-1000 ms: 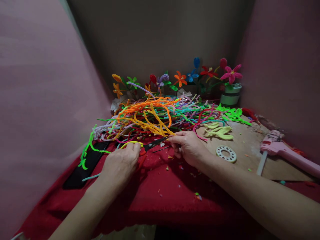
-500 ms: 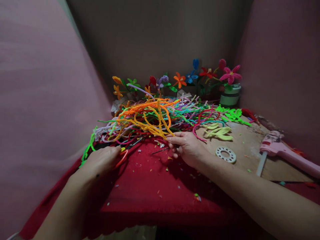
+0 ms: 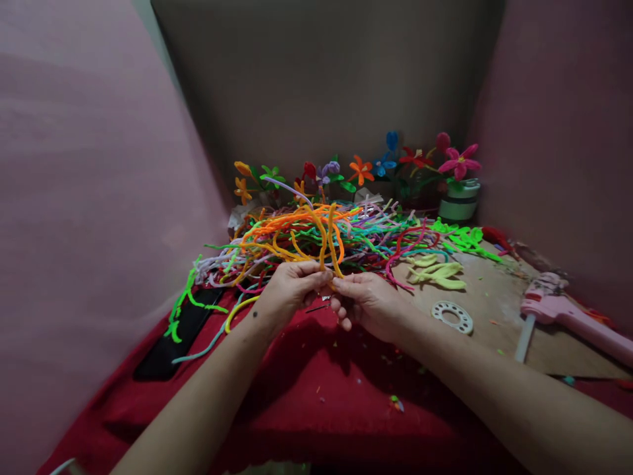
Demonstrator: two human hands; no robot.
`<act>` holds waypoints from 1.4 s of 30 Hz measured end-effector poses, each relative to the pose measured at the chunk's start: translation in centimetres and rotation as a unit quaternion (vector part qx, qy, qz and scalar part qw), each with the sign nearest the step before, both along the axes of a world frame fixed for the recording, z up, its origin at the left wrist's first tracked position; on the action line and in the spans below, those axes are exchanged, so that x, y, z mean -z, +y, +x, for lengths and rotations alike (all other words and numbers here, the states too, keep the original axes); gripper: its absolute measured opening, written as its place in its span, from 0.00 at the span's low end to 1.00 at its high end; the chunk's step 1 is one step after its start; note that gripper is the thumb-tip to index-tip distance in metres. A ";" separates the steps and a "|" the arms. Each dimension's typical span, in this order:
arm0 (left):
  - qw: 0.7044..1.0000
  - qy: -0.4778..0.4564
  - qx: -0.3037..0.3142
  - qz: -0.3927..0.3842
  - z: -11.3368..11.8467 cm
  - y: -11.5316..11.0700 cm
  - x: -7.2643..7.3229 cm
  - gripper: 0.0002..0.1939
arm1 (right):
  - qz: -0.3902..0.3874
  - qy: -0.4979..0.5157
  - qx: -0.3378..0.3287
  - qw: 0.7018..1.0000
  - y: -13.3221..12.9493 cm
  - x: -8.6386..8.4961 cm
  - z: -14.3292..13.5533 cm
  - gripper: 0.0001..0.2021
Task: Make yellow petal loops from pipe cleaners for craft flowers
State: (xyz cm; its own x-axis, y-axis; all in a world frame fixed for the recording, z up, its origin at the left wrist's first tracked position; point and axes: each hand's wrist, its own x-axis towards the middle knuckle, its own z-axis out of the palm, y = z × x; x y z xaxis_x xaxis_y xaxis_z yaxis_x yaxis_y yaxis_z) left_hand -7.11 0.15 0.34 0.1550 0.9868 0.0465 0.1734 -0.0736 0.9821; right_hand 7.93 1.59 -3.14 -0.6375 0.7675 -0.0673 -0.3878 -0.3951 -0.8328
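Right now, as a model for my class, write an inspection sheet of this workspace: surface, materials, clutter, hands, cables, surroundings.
Surface: red cloth, brown board at right.
Materials: orange-yellow strands, fuzzy, held upright; mixed heap of strands behind.
Clutter: small scraps on the cloth; black slab, perhaps a phone, at left; pink glue gun at right.
Hands: left hand and right hand close together, both pinching the orange-yellow strands.
Cables: nothing seen.
Surroundings: pink side panels, grey back wall, fuzzy flowers standing along the back.
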 end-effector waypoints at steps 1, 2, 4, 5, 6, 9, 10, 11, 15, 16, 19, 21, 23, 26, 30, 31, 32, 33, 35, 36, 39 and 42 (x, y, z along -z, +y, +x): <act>1.000 -0.012 -0.011 0.004 0.1 0.2 0.1 0.11 | 0.003 0.001 -0.008 1.000 0.0 0.1 0.0 0.11; 0.999 -0.027 -0.019 0.005 0.2 0.3 0.3 0.11 | 0.005 0.003 -0.019 1.000 0.1 0.1 0.1 0.12; 0.997 -0.071 -0.021 0.002 0.4 0.3 0.6 0.09 | 0.008 0.003 -0.050 0.999 0.2 0.2 0.2 0.13; 0.995 -0.094 -0.017 -0.004 0.6 0.3 0.8 0.09 | 0.011 0.002 -0.064 0.998 0.3 0.2 0.2 0.14; 0.993 -0.113 -0.012 -0.013 0.7 0.3 0.9 0.09 | 0.013 -0.001 -0.076 0.997 0.3 0.2 0.2 0.14; 0.988 -0.137 0.017 -0.061 0.8 0.3 1.1 0.08 | 0.007 -0.016 -0.086 0.996 0.3 0.3 0.3 0.12; 0.987 -0.136 0.036 -0.083 0.7 0.4 1.1 0.08 | 0.003 -0.023 -0.087 0.996 0.3 0.3 0.3 0.12; 0.984 -0.131 0.060 -0.106 0.5 0.5 1.0 0.09 | 0.001 -0.031 -0.090 0.995 0.3 0.3 0.3 0.11; 0.977 -0.128 0.099 -0.142 -0.3 0.9 0.6 0.10 | 0.005 -0.049 -0.101 0.994 0.2 0.2 0.3 0.11; 0.976 -0.140 0.092 -0.139 -0.4 0.9 0.7 0.10 | 0.005 -0.037 -0.100 0.994 0.2 0.1 0.3 0.11; 0.968 -0.187 0.080 -0.146 -0.4 0.9 1.1 0.10 | -0.020 0.032 -0.109 0.993 0.4 -0.1 0.5 0.17; 0.962 -0.208 0.081 -0.155 -0.3 0.8 1.5 0.10 | -0.052 0.069 -0.119 0.989 0.5 -0.1 0.6 0.20; 0.961 -0.222 0.072 -0.149 -0.1 0.7 1.8 0.10 | -0.073 0.084 -0.112 0.987 0.6 0.1 0.6 0.17; 0.964 -0.224 0.037 -0.138 0.1 0.5 1.7 0.10 | -0.079 0.090 -0.097 0.988 0.6 0.4 0.5 0.14; 0.972 -0.200 -0.005 -0.120 0.4 0.3 1.3 0.10 | -0.071 0.087 -0.091 0.990 0.5 0.4 0.3 0.11; 0.973 -0.200 -0.009 -0.116 0.4 0.2 1.3 0.10 | -0.074 0.082 -0.086 0.990 0.5 0.4 0.3 0.10; 0.973 -0.203 -0.013 -0.110 0.5 0.2 1.3 0.10 | -0.079 0.076 -0.077 0.991 0.4 0.3 0.2 0.09; 0.972 -0.211 -0.017 -0.104 0.6 0.1 1.3 0.10 | -0.085 0.071 -0.068 0.992 0.4 0.2 0.2 0.08; 0.968 -0.232 -0.028 -0.087 0.9 0.0 1.4 0.10 | -0.093 0.066 -0.054 0.992 0.3 0.1 0.1 0.08; 0.967 -0.240 -0.035 -0.079 1.1 -0.2 1.4 0.10 | -0.093 0.064 -0.049 0.992 0.2 0.1 0.1 0.08; 0.964 -0.254 -0.060 -0.052 1.7 -0.6 1.4 0.09 | -0.074 0.052 -0.034 0.995 0.1 0.2 0.0 0.11; 0.963 -0.258 -0.079 -0.018 2.2 -0.9 1.5 0.08 | -0.029 0.039 -0.022 0.999 0.1 0.4 -0.1 0.13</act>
